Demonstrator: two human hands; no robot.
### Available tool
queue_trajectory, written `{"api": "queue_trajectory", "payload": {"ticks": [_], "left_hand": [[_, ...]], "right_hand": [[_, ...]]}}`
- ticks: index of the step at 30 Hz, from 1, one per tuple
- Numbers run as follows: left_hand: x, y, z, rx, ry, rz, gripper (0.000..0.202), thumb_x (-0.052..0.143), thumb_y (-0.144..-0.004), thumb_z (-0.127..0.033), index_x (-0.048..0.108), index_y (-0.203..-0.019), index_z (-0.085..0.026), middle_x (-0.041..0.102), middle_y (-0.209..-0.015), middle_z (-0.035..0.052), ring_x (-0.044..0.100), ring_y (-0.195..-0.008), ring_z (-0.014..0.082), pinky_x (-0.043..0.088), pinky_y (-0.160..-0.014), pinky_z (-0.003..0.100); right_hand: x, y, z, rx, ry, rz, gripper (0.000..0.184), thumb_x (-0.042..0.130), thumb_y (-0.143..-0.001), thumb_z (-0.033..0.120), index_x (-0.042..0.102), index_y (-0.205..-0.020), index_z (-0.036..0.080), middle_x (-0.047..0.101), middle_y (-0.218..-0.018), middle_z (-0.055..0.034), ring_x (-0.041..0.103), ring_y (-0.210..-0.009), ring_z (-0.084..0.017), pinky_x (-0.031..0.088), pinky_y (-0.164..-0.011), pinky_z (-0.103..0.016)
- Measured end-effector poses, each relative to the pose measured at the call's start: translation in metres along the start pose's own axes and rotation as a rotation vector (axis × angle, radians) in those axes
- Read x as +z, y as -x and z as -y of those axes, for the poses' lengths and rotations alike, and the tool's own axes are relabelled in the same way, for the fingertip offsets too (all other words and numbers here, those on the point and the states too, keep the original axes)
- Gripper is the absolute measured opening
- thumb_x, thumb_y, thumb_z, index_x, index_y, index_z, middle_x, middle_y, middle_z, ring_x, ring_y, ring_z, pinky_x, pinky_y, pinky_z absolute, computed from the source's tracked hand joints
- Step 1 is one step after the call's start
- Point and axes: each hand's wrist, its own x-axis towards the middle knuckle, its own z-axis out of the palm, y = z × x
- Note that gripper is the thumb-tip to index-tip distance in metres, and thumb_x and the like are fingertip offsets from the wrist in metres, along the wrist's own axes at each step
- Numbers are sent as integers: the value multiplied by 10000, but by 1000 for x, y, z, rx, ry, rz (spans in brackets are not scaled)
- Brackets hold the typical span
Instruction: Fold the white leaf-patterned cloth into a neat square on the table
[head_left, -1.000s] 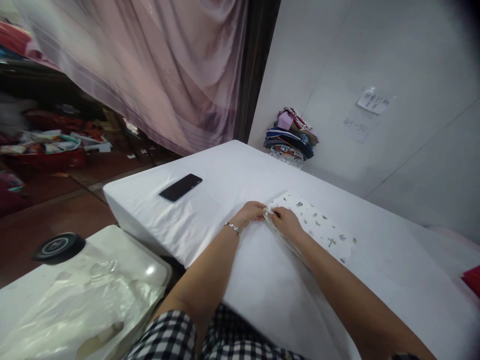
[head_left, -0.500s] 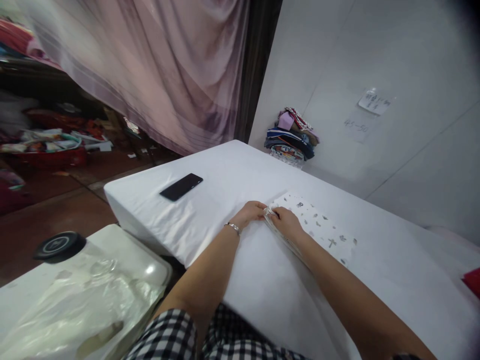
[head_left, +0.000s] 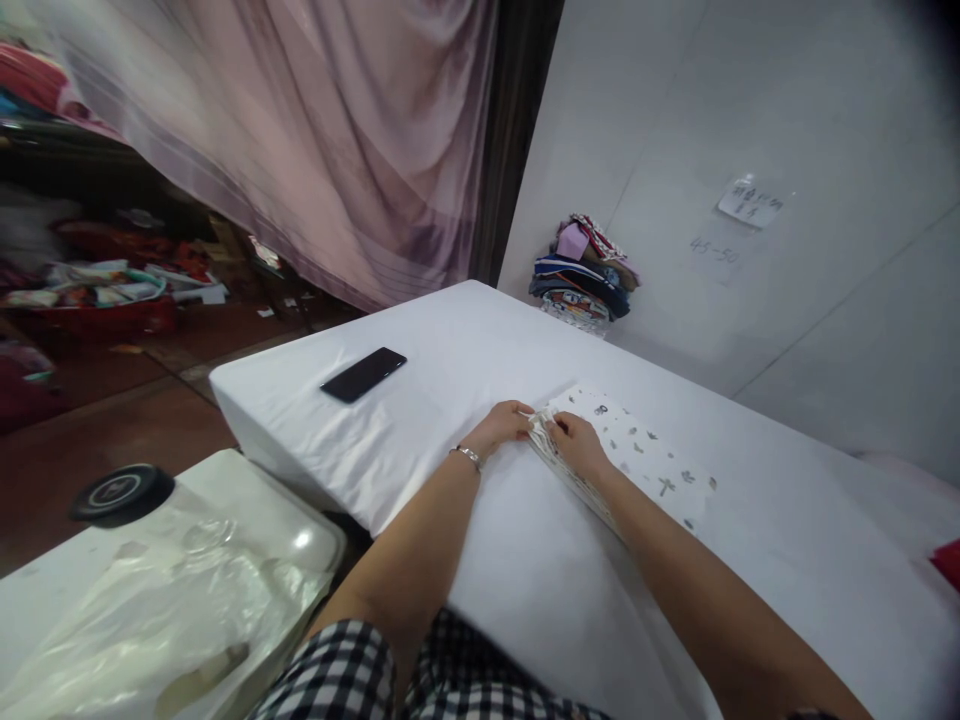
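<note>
The right fingers [head_left: 566, 421] have edged slightly rightward, pinching, like the left fingers [head_left: 519, 409], the printed white cloth's [head_left: 643, 446] crinkled end.

The left forearm [head_left: 420, 535] and right forearm [head_left: 694, 570] angle forward and inward, left hand [head_left: 498, 426] and right hand [head_left: 580, 442] close together, fingers [head_left: 517, 409] bent in pinching grips.

Black phone [head_left: 364, 375] flat on white table [head_left: 465, 330], fabric stack [head_left: 581, 272] near grey wall [head_left: 810, 290], pink curtain [head_left: 360, 130] hanging, crumpled plastic bag [head_left: 150, 610].
</note>
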Motion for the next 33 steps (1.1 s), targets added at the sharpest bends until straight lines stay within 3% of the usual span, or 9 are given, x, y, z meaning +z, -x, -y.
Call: {"api": "queue_trajectory", "payload": {"ticks": [6,11,17,22,25,28,33], "left_hand": [[3,-1,2,-10,-14,-41,258,626,-625,-53,571,-868,-119,622,-693,23,604,-667,124,509,-676,255],[4,1,1,12,-32,-45,253,628,-634,-74,573,-878,-114,615,-698,26,595,-661,126,503,-663,255],[1,2,-1,16,-12,68,327,672,-676,-239,563,-961,-124,624,-742,40,599,-677,135,505,-686,287],[5,-1,2,35,-41,-29,248,661,-670,-189,570,-890,-116,626,-749,47,599,-679,132,503,-661,264],[7,-3,4,35,-73,-66,223,618,-663,-126,571,-880,-115,632,-783,57,608,-702,137,512,-655,254],[8,-8,7,60,-134,-93,226,599,-658,-129,572,-882,-122,633,-827,63,613,-741,142,515,-637,227],[7,-17,17,148,-270,-115,279,586,-654,-160,571,-930,-130,642,-860,71,618,-736,150,503,-635,235]], "right_hand": [[0,4,9,-32,155,58,192,423,-847,287,591,-825,198,619,-830,-31,525,-717,-139,309,-592,-230],[1,11,13,-63,174,18,205,429,-861,318,555,-972,201,616,-955,-46,551,-818,-159,336,-661,-245],[2,12,18,-36,177,55,226,425,-866,311,540,-1017,188,606,-975,-61,556,-859,-169,352,-695,-253],[-4,19,18,-105,129,110,218,466,-836,269,574,-1008,191,587,-979,-55,534,-920,-166,373,-768,-250],[-18,37,18,-169,77,152,214,464,-822,222,587,-995,193,590,-1001,-60,530,-948,-177,392,-808,-272],[-36,67,12,-221,57,173,341,438,-818,192,531,-1145,219,573,-1125,-59,509,-1042,-194,391,-891,-324],[-51,123,-26,-158,169,63,435,371,-870,261,427,-1300,227,505,-1280,-77,467,-1157,-222,375,-977,-399]]}}
